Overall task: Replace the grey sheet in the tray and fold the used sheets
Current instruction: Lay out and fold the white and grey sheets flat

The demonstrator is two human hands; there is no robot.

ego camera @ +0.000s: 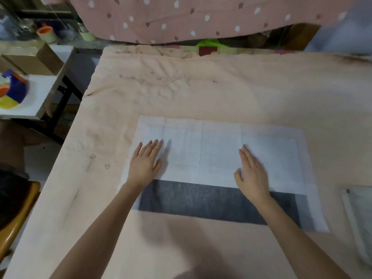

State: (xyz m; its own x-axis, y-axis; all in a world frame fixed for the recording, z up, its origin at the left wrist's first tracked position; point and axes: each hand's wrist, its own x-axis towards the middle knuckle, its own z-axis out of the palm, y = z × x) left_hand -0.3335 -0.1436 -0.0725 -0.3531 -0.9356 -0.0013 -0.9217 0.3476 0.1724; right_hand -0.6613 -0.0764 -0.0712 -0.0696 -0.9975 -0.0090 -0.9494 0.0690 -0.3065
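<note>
A large sheet lies on the peach-covered table, folded over itself so that its white backing [219, 154] faces up. A dark grey strip [211, 204] of its other face shows along the near edge. My left hand [144, 165] presses flat on the white layer near its left end, fingers together and pointing away. My right hand [252, 172] lies flat on the right half of the fold, its heel at the fold's near edge. Neither hand holds anything. A pale tray [360, 218] shows partly at the right edge of the view.
The peach cloth [201, 93] covers the whole table. A pink spotted fabric [181, 19] hangs at the back. To the left stands a side table [38, 97] with a colourful object [12, 91], boxes and cups behind it. A wooden chair [18, 220] sits at the near left.
</note>
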